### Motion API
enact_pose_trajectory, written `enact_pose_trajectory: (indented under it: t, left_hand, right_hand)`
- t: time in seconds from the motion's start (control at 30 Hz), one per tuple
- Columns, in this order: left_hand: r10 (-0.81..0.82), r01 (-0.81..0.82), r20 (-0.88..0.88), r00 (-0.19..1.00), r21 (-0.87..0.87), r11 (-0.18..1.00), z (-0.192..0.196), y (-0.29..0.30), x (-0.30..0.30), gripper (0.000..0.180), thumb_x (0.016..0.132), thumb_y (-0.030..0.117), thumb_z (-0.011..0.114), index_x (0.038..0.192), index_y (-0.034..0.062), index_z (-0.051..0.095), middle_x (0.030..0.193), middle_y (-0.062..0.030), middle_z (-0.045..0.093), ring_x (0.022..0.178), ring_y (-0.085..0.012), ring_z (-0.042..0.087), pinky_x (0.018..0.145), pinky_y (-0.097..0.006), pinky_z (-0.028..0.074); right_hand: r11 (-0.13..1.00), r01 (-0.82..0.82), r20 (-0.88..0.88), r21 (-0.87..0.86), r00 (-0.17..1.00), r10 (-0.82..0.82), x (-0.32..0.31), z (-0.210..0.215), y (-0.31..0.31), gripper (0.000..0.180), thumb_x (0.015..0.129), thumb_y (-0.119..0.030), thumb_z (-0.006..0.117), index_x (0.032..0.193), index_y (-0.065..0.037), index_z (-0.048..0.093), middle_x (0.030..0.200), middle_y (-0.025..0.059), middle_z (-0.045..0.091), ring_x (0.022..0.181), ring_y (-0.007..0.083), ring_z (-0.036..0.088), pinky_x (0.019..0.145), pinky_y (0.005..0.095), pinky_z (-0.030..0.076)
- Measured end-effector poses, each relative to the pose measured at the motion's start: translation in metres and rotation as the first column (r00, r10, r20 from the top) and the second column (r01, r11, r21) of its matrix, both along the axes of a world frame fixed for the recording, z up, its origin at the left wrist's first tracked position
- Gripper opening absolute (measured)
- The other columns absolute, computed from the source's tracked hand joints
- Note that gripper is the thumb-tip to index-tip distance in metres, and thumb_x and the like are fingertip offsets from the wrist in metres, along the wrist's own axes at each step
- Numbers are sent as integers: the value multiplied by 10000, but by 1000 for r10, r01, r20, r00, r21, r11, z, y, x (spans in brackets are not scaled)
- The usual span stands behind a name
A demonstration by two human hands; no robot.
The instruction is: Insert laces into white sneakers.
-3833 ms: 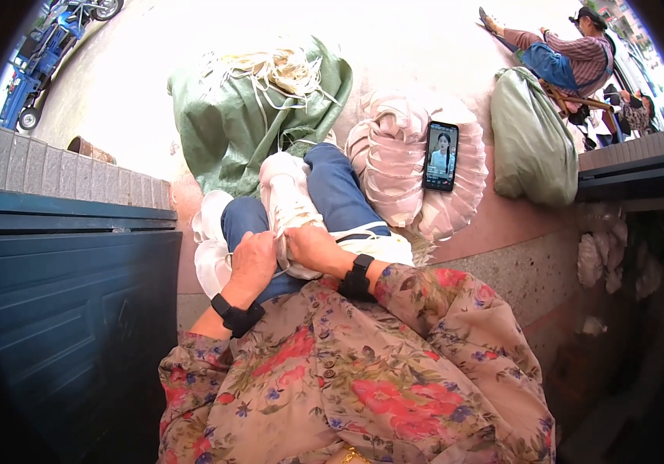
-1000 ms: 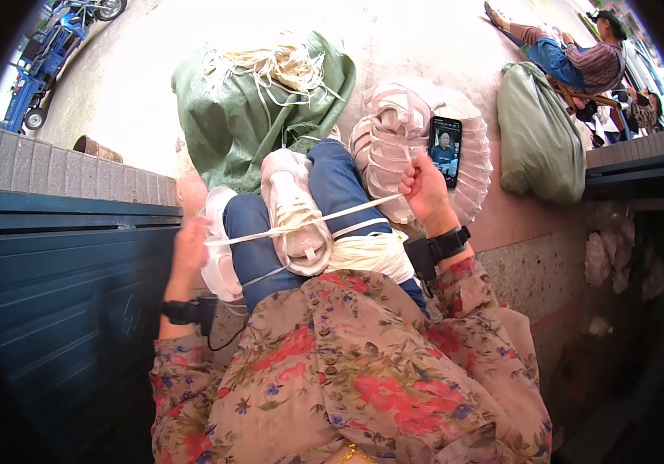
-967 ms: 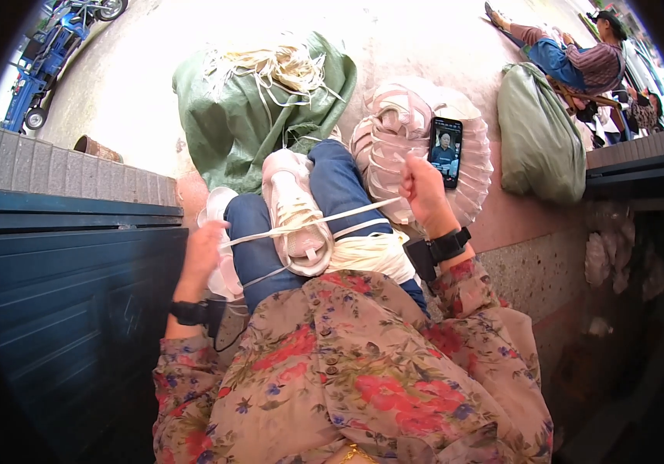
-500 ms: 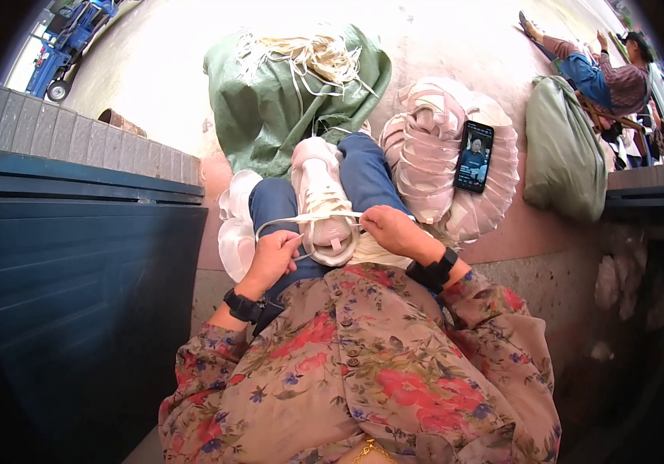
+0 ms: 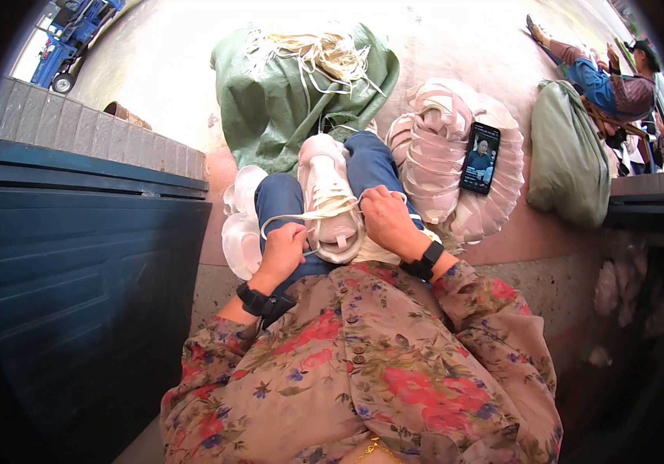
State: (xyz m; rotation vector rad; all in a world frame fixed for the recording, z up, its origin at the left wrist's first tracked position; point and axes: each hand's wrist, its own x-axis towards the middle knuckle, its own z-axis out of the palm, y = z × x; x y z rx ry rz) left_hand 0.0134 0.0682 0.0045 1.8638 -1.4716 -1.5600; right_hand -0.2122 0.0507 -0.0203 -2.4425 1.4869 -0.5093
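Observation:
A pale pink and white sneaker lies between my knees, its heel opening toward me. A cream shoelace is threaded through its upper eyelets. One length loops out to the left and curves back down to my left hand, whose closed fingers pinch it beside the heel. My right hand is closed at the shoe's right edge, fingertips on the lace by the top eyelets. The exact grip of those fingertips is partly hidden.
A green sack topped with a bundle of cream laces stands ahead. Rows of stacked pink shoe uppers lie to the right, a phone on them. Another full sack and a seated person are farther right. A blue panel borders my left.
My right hand has moved inward and up to the shoe's edge. The lace stretched straight across the shoe now lies closer to the eyelets. My left hand has shifted slightly right and up.

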Motion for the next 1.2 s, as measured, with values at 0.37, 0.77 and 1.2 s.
enact_pose_trajectory:
  t: [0.37, 0.77, 1.2]
  left_hand:
    - [-166, 395, 467, 868, -449, 802, -12, -6, -5, 166, 803, 144, 508, 764, -12, 546, 688, -219, 577, 679, -384, 571, 576, -449, 459]
    - [-433, 874, 790, 435, -256, 412, 15, -21, -40, 59, 683, 53, 522, 673, 19, 569, 636, -145, 573, 592, -289, 599, 497, -361, 477]
    - [-121, 650, 771, 626, -430, 627, -3, 6, -25, 141, 786, 159, 538, 729, 33, 507, 647, -108, 551, 524, -278, 588, 445, -350, 470]
  right_hand:
    - [999, -54, -55, 2, 997, 54, 6, 2, -5, 69, 685, -92, 513, 686, -85, 582, 768, 56, 510, 811, 227, 486, 661, 350, 375]
    - [997, -70, -92, 13, 993, 70, 12, -2, -1, 62, 656, -117, 550, 648, -81, 599, 739, 66, 549, 792, 225, 515, 673, 348, 372]
    - [998, 59, -33, 32, 998, -58, 19, -1, 5, 71, 673, -95, 563, 736, -63, 572, 762, 78, 554, 783, 239, 513, 688, 350, 385]
